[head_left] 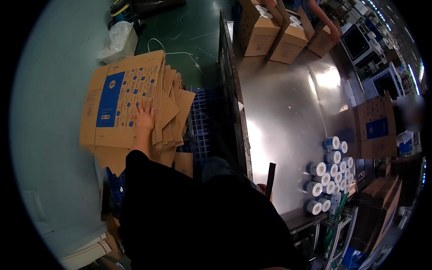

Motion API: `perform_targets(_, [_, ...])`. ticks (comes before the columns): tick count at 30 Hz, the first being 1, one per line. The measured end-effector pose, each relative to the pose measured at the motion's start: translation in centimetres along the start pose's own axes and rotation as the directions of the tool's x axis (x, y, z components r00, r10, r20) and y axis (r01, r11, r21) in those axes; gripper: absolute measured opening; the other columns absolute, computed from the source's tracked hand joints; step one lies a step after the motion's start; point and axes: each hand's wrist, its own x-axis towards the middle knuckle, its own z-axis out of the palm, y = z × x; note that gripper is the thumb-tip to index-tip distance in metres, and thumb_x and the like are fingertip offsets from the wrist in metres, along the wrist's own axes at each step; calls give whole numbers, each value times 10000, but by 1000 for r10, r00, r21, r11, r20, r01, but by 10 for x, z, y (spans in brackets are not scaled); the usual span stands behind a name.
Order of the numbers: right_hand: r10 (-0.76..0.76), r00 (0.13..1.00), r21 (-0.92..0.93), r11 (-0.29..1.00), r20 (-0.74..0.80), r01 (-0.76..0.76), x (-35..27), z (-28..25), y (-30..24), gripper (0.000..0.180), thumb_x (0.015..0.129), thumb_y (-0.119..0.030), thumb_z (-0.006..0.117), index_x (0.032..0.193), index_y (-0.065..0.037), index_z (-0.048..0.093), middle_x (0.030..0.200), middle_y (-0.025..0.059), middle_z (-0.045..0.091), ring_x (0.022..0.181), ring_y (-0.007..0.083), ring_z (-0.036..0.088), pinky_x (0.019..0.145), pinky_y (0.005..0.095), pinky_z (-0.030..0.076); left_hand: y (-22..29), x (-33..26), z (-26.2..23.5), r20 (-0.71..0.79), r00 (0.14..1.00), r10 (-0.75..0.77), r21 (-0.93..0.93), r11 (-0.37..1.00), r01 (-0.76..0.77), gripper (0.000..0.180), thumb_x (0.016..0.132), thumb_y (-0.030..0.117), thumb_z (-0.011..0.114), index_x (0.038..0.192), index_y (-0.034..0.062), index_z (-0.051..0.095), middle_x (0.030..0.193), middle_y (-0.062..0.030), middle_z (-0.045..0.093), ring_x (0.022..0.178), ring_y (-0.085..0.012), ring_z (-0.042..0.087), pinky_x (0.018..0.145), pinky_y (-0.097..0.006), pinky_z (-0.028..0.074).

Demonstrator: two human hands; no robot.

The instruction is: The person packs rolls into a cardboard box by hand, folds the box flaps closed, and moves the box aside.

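Steel worktop (288, 112) right, roll cluster (330, 175) on it. Left hand (144, 118) flat, fingers spread, on flat carton stack (130, 99) over blue pallet (204, 121). Right hand (261, 187) mostly hidden, fingers' state unclear.

Left hand (144, 118) flat on stacked flattened cartons (130, 101) (blue-printed); right hand hidden.

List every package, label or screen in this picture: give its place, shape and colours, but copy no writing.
Flattened cartons: stacked at left under the left hand; brown cardboard, blue panel and blue flower prints.
Open boxes: far end of the steel table; brown, holding white rolls.
Upright carton: table's right edge; brown, blue label.
Wrapped rolls: near right; white and blue cylinders.
Screens: far right; dark.
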Motion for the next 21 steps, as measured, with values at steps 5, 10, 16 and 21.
perform_targets(5, [-111, 984, -209, 968, 140, 139, -10, -4, -51, 412, 812, -297, 655, 1072, 19, 607, 954, 188, 659, 869, 265, 653, 735, 347, 513, -50, -34, 28, -71, 997, 20, -69, 997, -25, 506, 965, 405, 278, 1437, 251, 182, 1502, -113, 119, 1378, -336, 94, 1001, -626, 257])
perform_targets(10, [-100, 985, -74, 991, 143, 112, -2, 12, -15, 399, 824, -295, 636, 1077, 12, 605, 930, 183, 660, 874, 250, 652, 754, 324, 502, -48, -91, 11, -55, 998, 22, 24, 1000, -21, 564, 946, 416, 337, 1440, 189, 189, 1490, -153, 133, 1365, -365, 119, 1017, -600, 245])
perform_targets(16, [-171, 934, -55, 979, 313, 198, -38, 13, -7, 385, 835, -264, 572, 1094, 19, 590, 979, 202, 647, 959, 313, 619, 842, 343, 463, -29, -131, 1, -7, 990, 139, 203, 970, -135, 690, 878, 388, 498, 1445, 178, 167, 1475, -185, 160, 1322, -427, 201, 1007, -551, 299])
perform_targets(21, [-184, 906, -172, 949, 381, 265, -51, 6, -9, 412, 799, -277, 554, 1100, 3, 593, 996, 216, 638, 988, 332, 606, 858, 354, 448, -47, -123, -8, 120, 967, 225, 237, 939, -248, 742, 849, 271, 570, 1445, 171, 141, 1466, -194, 177, 1281, -453, 279, 955, -501, 392])
